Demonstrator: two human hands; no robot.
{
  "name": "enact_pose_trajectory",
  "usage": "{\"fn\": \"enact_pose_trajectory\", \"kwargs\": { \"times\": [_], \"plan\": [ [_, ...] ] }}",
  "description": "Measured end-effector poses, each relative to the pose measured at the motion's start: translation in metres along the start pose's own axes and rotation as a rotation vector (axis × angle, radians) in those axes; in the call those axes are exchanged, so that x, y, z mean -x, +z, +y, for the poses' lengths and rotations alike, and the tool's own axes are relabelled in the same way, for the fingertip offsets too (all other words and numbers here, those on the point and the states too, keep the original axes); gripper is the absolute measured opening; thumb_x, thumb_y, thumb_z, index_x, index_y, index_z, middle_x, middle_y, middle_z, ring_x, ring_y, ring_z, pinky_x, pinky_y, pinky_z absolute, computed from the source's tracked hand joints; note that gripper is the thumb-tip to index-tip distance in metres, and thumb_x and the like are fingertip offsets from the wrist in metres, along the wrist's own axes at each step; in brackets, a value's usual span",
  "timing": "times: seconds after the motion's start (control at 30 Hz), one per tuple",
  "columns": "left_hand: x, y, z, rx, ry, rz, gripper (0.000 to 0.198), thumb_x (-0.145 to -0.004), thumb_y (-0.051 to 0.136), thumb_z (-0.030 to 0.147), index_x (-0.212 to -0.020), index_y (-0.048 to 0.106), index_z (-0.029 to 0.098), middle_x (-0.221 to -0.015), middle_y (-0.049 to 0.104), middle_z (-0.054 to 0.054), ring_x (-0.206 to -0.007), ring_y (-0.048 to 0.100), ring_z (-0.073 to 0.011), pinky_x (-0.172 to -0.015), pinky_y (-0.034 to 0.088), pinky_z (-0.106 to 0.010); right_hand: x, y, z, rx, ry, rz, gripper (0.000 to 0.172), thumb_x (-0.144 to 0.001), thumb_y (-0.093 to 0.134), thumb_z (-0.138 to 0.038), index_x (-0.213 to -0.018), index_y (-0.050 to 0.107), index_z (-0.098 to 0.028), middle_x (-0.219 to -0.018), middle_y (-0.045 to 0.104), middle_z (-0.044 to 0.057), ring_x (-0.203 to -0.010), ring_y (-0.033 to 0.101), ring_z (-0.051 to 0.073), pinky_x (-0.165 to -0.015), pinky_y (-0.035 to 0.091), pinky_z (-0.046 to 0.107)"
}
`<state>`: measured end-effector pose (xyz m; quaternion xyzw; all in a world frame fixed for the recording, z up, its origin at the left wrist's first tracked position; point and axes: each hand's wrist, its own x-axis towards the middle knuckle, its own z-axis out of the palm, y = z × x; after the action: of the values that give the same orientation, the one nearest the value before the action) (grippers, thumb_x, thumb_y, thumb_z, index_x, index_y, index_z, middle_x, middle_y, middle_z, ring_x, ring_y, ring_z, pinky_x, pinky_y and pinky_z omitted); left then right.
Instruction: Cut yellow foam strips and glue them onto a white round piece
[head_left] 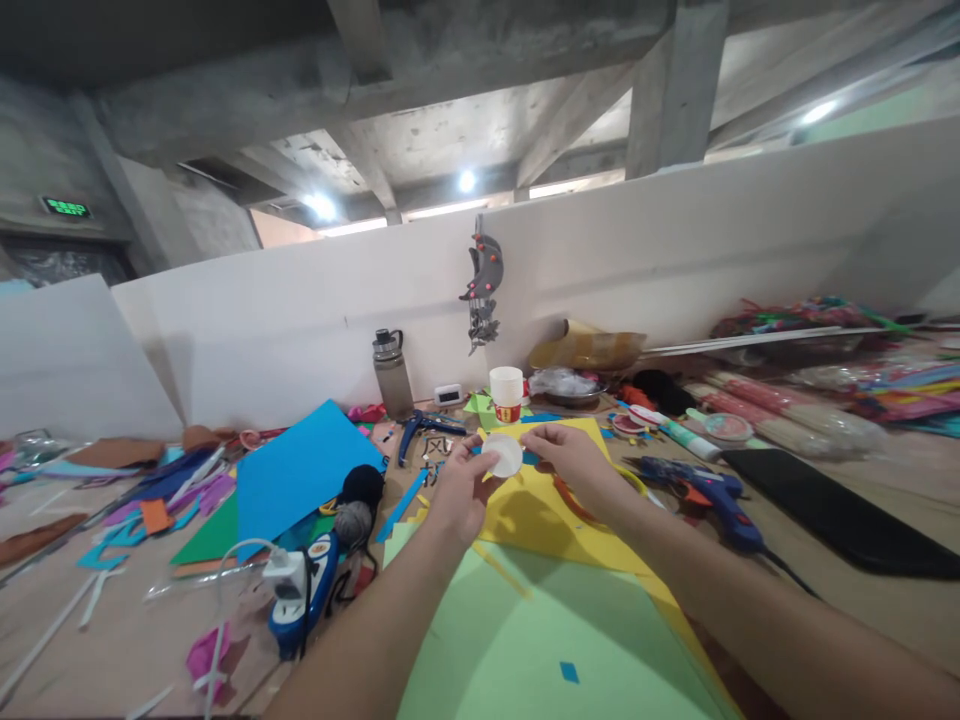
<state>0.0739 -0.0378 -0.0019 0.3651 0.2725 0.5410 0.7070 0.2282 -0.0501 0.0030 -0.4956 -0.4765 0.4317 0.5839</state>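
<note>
Small white round paper disc (pixel 503 455) pinched btwn left hand (pixel 459 492) & right hand (pixel 574 456), held above yellow paper sheet (pixel 536 520).

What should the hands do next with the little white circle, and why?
Probably lower the white circle onto the yellow paper. Both the left hand and right hand pinch it in the air, so it rests on nothing, and that paper lies right underneath.

Quantities: one white disc (pixel 504 455) between the fingers (pixel 541 437); one paper cup (pixel 506 392) and one water bottle (pixel 392 372) beyond them; two yarn balls (pixel 364 485) to their left.
</note>
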Motion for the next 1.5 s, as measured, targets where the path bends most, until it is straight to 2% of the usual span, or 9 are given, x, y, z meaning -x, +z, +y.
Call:
{"fn": "enact_pose_trajectory", "kwargs": {
  "times": [0.1, 0.2, 0.33, 0.5, 0.7, 0.87, 1.03, 1.2, 1.5],
  "plan": [
    [-0.004, -0.004, -0.002, -0.074, 0.001, 0.073, 0.038, -0.059, 0.077, 0.011, -0.091, 0.057, 0.017, -0.089, 0.066, -0.003, -0.069, 0.062, -0.0087, -0.051, 0.042, -0.015, -0.003, -0.001, 0.002, -0.043, -0.02, -0.004, 0.036, -0.072, 0.063, -0.054, -0.082, 0.06, -0.019, -0.084, 0.063, 0.004, -0.076, 0.057, 0.015, -0.066, 0.045, 0.027],
    [-0.008, -0.006, -0.003, -0.005, 0.039, 0.129, 0.038, -0.06, 0.076, 0.01, -0.09, 0.055, 0.018, -0.091, 0.066, -0.002, -0.07, 0.061, -0.0081, -0.052, 0.042, -0.015, -0.004, 0.004, 0.009, -0.14, -0.011, -0.052, 0.041, -0.076, 0.058, -0.058, -0.097, 0.058, -0.022, -0.097, 0.061, 0.004, -0.085, 0.058, 0.016, -0.072, 0.048, 0.028],
    [-0.007, -0.004, -0.007, 0.036, 0.055, 0.129, 0.04, -0.06, 0.078, 0.01, -0.091, 0.053, 0.018, -0.089, 0.066, -0.003, -0.074, 0.064, -0.0109, -0.063, 0.049, -0.02, -0.002, 0.015, 0.02, -0.192, -0.001, -0.132, 0.055, -0.063, 0.075, -0.044, -0.108, 0.051, -0.024, -0.083, 0.06, -0.001, -0.08, 0.059, 0.015, -0.071, 0.048, 0.029],
    [-0.001, 0.0, -0.009, 0.02, 0.013, 0.066, 0.034, -0.062, 0.078, 0.014, -0.089, 0.056, 0.018, -0.088, 0.066, -0.001, -0.075, 0.062, -0.011, -0.07, 0.053, -0.025, 0.0, 0.01, 0.018, -0.274, 0.009, -0.141, 0.057, -0.058, 0.08, -0.031, -0.105, 0.049, -0.022, -0.07, 0.057, -0.006, -0.066, 0.057, 0.011, -0.068, 0.046, 0.027],
    [-0.002, -0.004, 0.001, -0.123, -0.135, -0.028, 0.034, -0.072, 0.071, 0.041, -0.096, 0.064, 0.017, -0.096, 0.067, -0.006, -0.076, 0.062, -0.014, -0.061, 0.051, -0.025, 0.001, -0.015, 0.005, -0.263, 0.033, -0.234, 0.056, -0.06, 0.078, -0.025, -0.108, 0.049, -0.02, -0.069, 0.059, -0.006, -0.059, 0.056, 0.01, -0.061, 0.043, 0.025],
    [-0.005, -0.01, 0.005, -0.267, -0.164, -0.173, 0.033, -0.066, 0.078, 0.033, -0.09, 0.067, 0.014, -0.087, 0.068, -0.007, -0.07, 0.061, -0.0116, -0.061, 0.048, -0.021, 0.004, -0.02, -0.001, -0.197, 0.006, -0.295, 0.059, -0.059, 0.078, -0.024, -0.111, 0.049, -0.02, -0.071, 0.059, -0.005, -0.063, 0.056, 0.011, -0.063, 0.043, 0.026],
    [-0.008, -0.011, 0.004, -0.24, -0.091, -0.117, 0.034, -0.057, 0.085, 0.032, -0.079, 0.067, 0.012, -0.073, 0.066, -0.003, -0.059, 0.056, -0.0071, -0.057, 0.044, -0.018, 0.005, -0.015, 0.006, -0.233, 0.013, -0.281, 0.053, -0.068, 0.074, -0.035, -0.112, 0.049, -0.022, -0.078, 0.062, -0.001, -0.068, 0.059, 0.012, -0.069, 0.046, 0.028],
    [-0.009, -0.011, -0.001, -0.214, -0.036, -0.074, 0.036, -0.052, 0.087, 0.031, -0.074, 0.067, 0.012, -0.066, 0.062, -0.001, -0.053, 0.052, -0.0051, -0.055, 0.043, -0.017, 0.007, -0.008, 0.012, -0.158, -0.044, -0.248, 0.055, -0.062, 0.076, -0.028, -0.111, 0.051, -0.019, -0.075, 0.064, 0.0, -0.066, 0.058, 0.013, -0.065, 0.046, 0.028],
    [-0.008, -0.01, -0.004, -0.263, -0.007, -0.092, 0.038, -0.053, 0.086, 0.024, -0.085, 0.071, 0.011, -0.075, 0.067, -0.004, -0.059, 0.056, -0.0072, -0.06, 0.047, -0.019, 0.006, -0.007, 0.014, -0.172, -0.056, -0.207, 0.052, -0.061, 0.074, -0.025, -0.107, 0.05, -0.019, -0.075, 0.064, 0.0, -0.068, 0.058, 0.013, -0.066, 0.045, 0.027]
  ]
}}
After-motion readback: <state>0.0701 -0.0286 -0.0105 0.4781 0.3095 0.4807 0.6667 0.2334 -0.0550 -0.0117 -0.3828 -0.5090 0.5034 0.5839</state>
